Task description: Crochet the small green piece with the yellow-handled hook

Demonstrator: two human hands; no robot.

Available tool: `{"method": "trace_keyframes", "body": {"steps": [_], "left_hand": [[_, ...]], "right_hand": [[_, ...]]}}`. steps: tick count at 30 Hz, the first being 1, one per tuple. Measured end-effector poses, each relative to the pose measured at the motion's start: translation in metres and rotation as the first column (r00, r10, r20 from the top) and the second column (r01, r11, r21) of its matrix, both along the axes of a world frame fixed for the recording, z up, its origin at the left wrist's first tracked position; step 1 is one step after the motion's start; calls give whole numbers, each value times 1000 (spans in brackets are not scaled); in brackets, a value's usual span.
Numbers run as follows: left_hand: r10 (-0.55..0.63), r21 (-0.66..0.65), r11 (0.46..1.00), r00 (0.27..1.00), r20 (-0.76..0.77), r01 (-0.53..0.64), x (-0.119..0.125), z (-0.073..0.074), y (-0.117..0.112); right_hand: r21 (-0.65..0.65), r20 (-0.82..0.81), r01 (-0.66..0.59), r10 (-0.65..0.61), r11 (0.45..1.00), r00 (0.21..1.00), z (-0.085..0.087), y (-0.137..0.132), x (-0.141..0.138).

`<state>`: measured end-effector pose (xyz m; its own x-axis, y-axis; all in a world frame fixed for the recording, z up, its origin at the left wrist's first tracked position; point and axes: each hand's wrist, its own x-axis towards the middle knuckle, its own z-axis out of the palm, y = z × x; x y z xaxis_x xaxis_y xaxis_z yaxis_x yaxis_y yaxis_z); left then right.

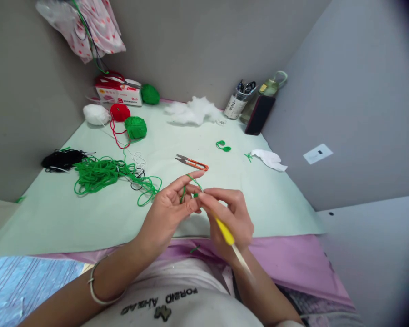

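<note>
My left hand [172, 210] pinches a strand of green yarn [191, 181] that loops over its raised forefinger. My right hand [231, 217] grips a crochet hook with a yellow handle [225, 231], its tip meeting the yarn at the left fingertips. Both hands hover above the near edge of the pale green table [71, 218]. Orange thread snips [192, 162] lie just beyond the hands.
A loose green yarn tangle [102, 175] and black yarn [61, 159] lie at left. White [95, 113], red [120, 111] and green yarn balls [135, 127] sit behind. White stuffing [194, 110], a tool jar [236, 103], a bottle [271, 86] and a phone [259, 114] stand at the back.
</note>
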<state>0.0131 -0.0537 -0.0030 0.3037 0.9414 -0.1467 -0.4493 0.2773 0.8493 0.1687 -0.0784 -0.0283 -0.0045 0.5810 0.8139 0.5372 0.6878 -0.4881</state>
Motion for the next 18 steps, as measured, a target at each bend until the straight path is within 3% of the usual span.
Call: {"method": "trace_keyframes", "body": {"steps": [2,5,7,9,13,18], "left_hand": [[-81,-107,990,992,99,92,-1,1,3],[-109,-183,972,976,190,145,-3,2,7],[-65,-151,984,983,170,92,-4,2,8],[-58,-80,994,992,108,67,-4,1,6],[-83,40,996,997,1,83,-4,0,2],[4,63,998,997,-74,0,-5,0,1]], "right_hand": [[44,9,12,-13,999,1000,0,1,3],[-91,-271,-89,62,992,961,7,4,6],[-168,-433,-203,113,965,894,11,7,7],[-202,-474,-287,163,936,865,12,8,5],[-261,-460,-270,126,927,879,8,10,5],[-300,-567,-363,141,882,812,7,14,11]]}}
